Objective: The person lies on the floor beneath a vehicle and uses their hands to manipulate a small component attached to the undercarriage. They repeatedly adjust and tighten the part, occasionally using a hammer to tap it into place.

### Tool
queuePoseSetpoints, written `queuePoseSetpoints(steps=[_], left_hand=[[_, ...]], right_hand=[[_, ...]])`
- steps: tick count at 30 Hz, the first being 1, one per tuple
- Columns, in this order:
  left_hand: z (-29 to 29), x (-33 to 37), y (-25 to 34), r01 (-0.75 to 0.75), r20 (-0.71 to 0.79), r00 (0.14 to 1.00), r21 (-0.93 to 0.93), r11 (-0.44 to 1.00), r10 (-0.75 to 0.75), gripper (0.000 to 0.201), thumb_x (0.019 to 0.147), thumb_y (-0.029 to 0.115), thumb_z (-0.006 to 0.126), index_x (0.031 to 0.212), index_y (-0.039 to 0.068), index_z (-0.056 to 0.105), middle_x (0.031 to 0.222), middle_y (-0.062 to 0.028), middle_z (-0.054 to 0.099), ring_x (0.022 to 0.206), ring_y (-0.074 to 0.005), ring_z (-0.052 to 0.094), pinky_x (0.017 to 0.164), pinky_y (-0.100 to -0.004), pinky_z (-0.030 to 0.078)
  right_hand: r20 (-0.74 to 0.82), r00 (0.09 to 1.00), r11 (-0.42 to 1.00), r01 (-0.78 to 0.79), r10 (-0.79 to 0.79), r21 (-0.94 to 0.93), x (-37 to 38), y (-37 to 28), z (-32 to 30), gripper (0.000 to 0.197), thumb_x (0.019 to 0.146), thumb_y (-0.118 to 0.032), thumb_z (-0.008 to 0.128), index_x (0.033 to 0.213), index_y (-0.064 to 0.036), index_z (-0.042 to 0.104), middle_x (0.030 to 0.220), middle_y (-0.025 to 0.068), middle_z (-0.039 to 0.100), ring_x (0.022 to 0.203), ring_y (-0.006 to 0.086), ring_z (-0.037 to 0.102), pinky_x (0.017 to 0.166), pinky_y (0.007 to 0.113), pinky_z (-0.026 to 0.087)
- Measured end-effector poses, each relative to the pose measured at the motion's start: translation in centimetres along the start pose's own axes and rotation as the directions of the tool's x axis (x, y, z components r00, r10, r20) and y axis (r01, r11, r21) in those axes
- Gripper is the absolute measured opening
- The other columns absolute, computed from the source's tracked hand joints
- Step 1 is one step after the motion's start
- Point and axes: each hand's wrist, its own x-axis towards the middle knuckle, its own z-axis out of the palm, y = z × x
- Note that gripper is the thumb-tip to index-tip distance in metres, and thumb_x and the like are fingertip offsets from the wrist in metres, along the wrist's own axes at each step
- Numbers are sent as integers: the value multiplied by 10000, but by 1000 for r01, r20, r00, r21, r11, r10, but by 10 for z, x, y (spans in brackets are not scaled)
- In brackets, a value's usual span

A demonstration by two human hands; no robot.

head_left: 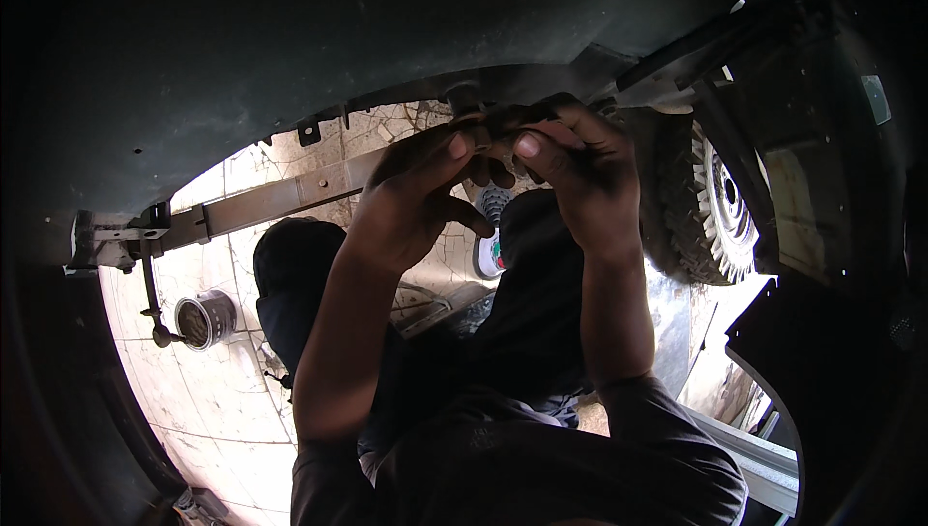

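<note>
- Dark body panel (319, 33) overhead, arching across the upper view.
- Cracked, pale tiled floor (217, 429) below.
- Wheel (727, 199) off to the right, chunky tread, light rim.
- Long metal bar (290, 188) running left from near the hands.
- Left hand (398, 205): partly open, thumb up against or just beside the fitting, other fingers bent (grip itself hidden; can't tell whether it holds anything).
- Right hand (594, 173): curled, thumb pointing toward the left thumb; can't tell what, if anything, it grips.
- Grey can (218, 311) standing on the tiles, left.
- Dark fitting (464, 97): under the panel edge, above the left thumb.
</note>
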Motion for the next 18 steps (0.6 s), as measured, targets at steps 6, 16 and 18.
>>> queuePoseSetpoints(steps=[6,16,18], left_hand=[[-6,1,0,-8,10,1000,22,1000,8,528,953,343,642,1277,-66,565,1002,-138,632,967,-256,668,623,-369,646],[-7,5,10,-8,-2,1000,119,993,9,610,925,354,660,1323,-86,514,1097,-171,632,989,-264,649,646,-367,635],[-8,3,5,9,0,1000,120,993,-9,624,916,357,668,1324,-90,514,1097,-171,632,991,-262,650,662,-367,633]], right_hand=[[3,999,997,42,-42,-69,4,-7,11,169,866,-77,767,986,28,710,877,95,743,793,102,676,685,230,519],[5,997,986,81,-81,-148,6,-11,9,152,853,-78,785,961,13,729,839,81,727,786,96,674,685,240,520],[20,997,977,76,-73,-201,8,-16,12,161,853,-74,784,974,19,731,839,80,723,792,109,682,700,243,528]])
